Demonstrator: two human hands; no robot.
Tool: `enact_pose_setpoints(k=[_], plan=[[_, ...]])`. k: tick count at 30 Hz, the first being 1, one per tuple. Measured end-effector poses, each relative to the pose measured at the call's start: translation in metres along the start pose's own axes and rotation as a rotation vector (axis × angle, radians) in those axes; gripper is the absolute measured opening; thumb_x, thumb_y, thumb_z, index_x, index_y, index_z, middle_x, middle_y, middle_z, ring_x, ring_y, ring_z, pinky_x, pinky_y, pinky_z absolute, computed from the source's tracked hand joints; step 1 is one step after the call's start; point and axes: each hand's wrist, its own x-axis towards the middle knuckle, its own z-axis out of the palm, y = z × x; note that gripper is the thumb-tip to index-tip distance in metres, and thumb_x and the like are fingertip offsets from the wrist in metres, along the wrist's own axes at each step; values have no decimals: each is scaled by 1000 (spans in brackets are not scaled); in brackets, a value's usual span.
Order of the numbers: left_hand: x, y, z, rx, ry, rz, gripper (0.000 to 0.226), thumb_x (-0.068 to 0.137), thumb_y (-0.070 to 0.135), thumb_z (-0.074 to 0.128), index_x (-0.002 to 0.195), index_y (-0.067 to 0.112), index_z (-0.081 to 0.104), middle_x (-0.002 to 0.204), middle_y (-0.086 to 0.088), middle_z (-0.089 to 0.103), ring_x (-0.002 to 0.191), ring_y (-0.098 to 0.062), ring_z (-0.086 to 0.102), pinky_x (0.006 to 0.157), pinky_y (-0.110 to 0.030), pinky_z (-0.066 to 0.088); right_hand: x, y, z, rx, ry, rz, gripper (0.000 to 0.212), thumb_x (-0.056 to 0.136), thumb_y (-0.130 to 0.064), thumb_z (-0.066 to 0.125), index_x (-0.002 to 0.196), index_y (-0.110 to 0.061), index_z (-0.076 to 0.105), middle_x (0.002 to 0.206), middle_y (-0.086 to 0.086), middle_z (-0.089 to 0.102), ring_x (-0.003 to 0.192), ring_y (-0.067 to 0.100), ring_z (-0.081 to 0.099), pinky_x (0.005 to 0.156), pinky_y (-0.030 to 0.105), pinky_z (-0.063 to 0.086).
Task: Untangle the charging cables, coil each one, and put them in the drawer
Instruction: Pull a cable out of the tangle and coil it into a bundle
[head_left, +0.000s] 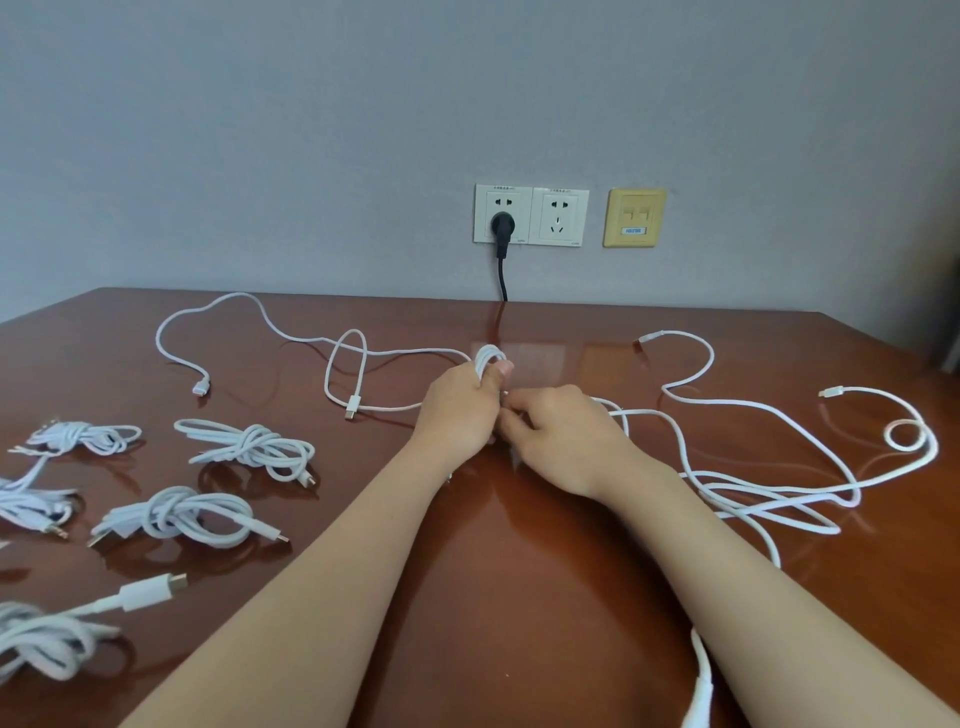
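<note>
Over tabletop (519, 597), left hand (460, 405) fingers curl round cable loops (491, 357); right hand (563, 439) fingers pinch that cable; coiled bundles (249, 449) lie left.

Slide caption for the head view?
Left hand holds a white charging-cable coil; right hand pinches the same cable, over a glossy brown table.

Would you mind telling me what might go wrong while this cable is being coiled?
The coil in the left hand looks pinned mainly by the thumb, so it may spring open. The looped cable leading to that hand crosses another cable, so pulling could snag both.
</note>
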Motion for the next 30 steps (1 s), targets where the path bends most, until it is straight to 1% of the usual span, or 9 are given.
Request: enact_pose_setpoints(k=[2,4,7,10,11,12,15,23,30], plan=[[3,-1,-1,-151,-4,-75,37,98,33,42,67,18,52,70,-3,57,81,-28,57,80,-34,48,0,1,0,25,-9,-5,27,97,-31,40,73,-24,48,77,2,56,83,29,55,65,32,35],[5,-1,-3,-444,-21,-197,32,98,33,44,73,17,56,65,0,63,75,-25,60,79,-36,54,-1,0,0,52,-27,-16,27,98,-32,38,76,-31,53,86,4,63,90,28,56,71,35,41],[5,2,-7,-935,-45,-334,31,100,29,40,79,8,51,53,-3,60,51,-17,63,53,-26,56,-2,-2,-1,43,-51,-24,37,99,-34,37,63,-37,39,95,7,66,94,28,56,70,32,37],[6,1,-10,-1137,-22,-368,34,100,30,39,77,8,49,51,0,48,37,-9,54,44,-22,52,-1,0,-1,29,-91,-9,25,99,-38,38,86,-32,60,99,6,66,95,27,55,69,28,32],[5,1,-11,-1158,-30,-367,35,101,32,38,75,10,47,46,3,44,33,-7,47,41,-19,48,-1,1,-2,30,-109,7,26,98,-40,40,96,-27,62,96,4,66,94,26,55,69,29,34],[5,1,-13,-1165,-39,-365,35,101,33,36,75,12,46,42,5,41,30,-6,40,37,-16,43,-1,3,-3,28,-126,27,27,96,-42,42,94,-24,62,89,3,65,90,25,55,67,31,37],[5,0,-17,-1154,-63,-357,34,101,36,34,75,16,44,39,9,34,28,-3,26,32,-12,26,-1,9,-9,8,-130,104,34,91,-49,49,73,-20,54,69,-5,57,76,20,52,61,30,35],[5,0,-21,-1136,-69,-364,33,101,36,35,74,17,43,39,10,34,29,-2,25,31,-12,19,-2,16,-24,-2,43,111,13,97,-32,45,88,-25,53,92,-2,58,85,19,45,67,29,27],[3,2,-18,-907,-51,-343,30,100,33,41,76,15,47,42,8,37,30,-4,25,34,-12,20,-3,8,-22,-52,117,-65,11,95,-27,51,90,-22,59,90,-3,55,81,12,39,63,29,24]])
